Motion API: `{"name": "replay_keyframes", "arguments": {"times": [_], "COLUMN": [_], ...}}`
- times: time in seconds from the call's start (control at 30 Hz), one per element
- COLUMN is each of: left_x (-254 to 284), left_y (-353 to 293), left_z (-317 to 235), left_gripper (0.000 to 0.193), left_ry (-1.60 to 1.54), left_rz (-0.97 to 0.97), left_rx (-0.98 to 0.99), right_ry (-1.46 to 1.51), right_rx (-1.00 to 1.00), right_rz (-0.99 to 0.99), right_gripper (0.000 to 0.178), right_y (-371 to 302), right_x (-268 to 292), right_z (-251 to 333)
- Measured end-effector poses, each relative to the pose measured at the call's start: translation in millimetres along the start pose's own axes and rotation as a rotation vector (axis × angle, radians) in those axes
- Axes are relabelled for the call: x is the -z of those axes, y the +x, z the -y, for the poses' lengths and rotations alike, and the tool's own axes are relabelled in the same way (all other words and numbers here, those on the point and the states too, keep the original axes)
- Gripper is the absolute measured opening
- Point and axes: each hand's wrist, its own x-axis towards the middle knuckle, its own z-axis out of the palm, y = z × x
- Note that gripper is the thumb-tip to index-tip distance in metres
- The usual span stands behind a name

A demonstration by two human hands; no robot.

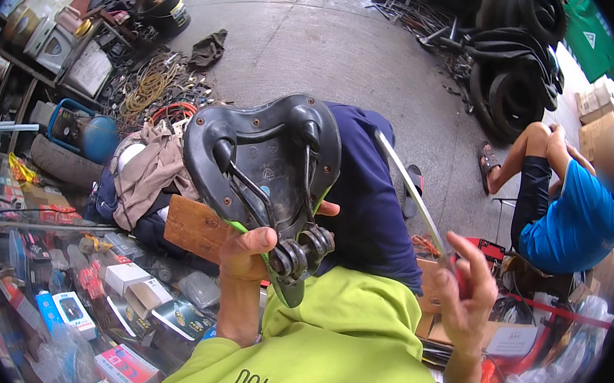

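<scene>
Head view: the left hand [241, 258] grasped an upturned black plastic bicycle saddle [269, 158] beside navy fabric trousers [376, 206]; the right hand [464, 298] loosely held a red-handled, long-shafted silvery tool [413, 193]. Bracing the saddle firmly seemed wise before applying any force.

- The floor [294, 33] is grey and hard, marked by thin seams.
- At its left — a heap of coiled cables [146, 88] among small scraps, with a crumpled dark cloth [208, 48] just beside it and a black bucket [171, 22] farther back.
- Toward its far right, thin metal strips [408, 15] lie scattered near a pile of black tyres [484, 98].
- The lower-left surface [49, 226] is crowded: a blue-and-white box [71, 314], a pink box [127, 368], white cartons [124, 277], clear plastic [61, 356] — whether any rest beneath glass cannot be told.
</scene>
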Motion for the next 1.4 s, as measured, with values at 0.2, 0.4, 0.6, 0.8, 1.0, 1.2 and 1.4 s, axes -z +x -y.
{"name": "replay_keyframes", "arguments": {"times": [0.2,0.4,0.6,0.8,1.0,1.2,1.4], "left_x": [-1.9,2.6,4.6,12.0,34.3,16.1,24.1], "left_y": [-7.0,-10.9,-5.4,14.5,25.5,20.7,20.4], "left_z": [0.5,4.5,13.7,38.4,56.1,53.7,52.9], "left_gripper": [0.092,0.079,0.061,0.065,0.061,0.073,0.056], "left_ry": [0.280,0.410,0.364,0.502,0.761,0.565,0.742], "left_rz": [-0.232,-0.178,-0.133,-0.056,0.096,-0.060,-0.031], "left_rx": [-0.050,-0.091,0.008,0.068,-0.016,0.071,0.060], "right_ry": [0.064,0.015,-0.019,-0.122,-0.285,-0.403,-0.555], "right_rx": [0.180,0.233,0.189,0.099,0.039,0.058,0.160], "right_rz": [0.016,0.088,0.081,0.053,0.077,0.119,0.082], "right_gripper": [0.039,0.042,0.039,0.035,0.033,0.032,0.031], "right_y": [-12.3,-5.7,-7.7,-17.0,-22.8,-24.3,-19.0], "right_x": [-12.9,-13.1,-9.7,9.7,24.8,22.8,29.8], "right_z": [-0.1,2.5,-7.3,-17.3,-6.2,-1.4,4.7]}}
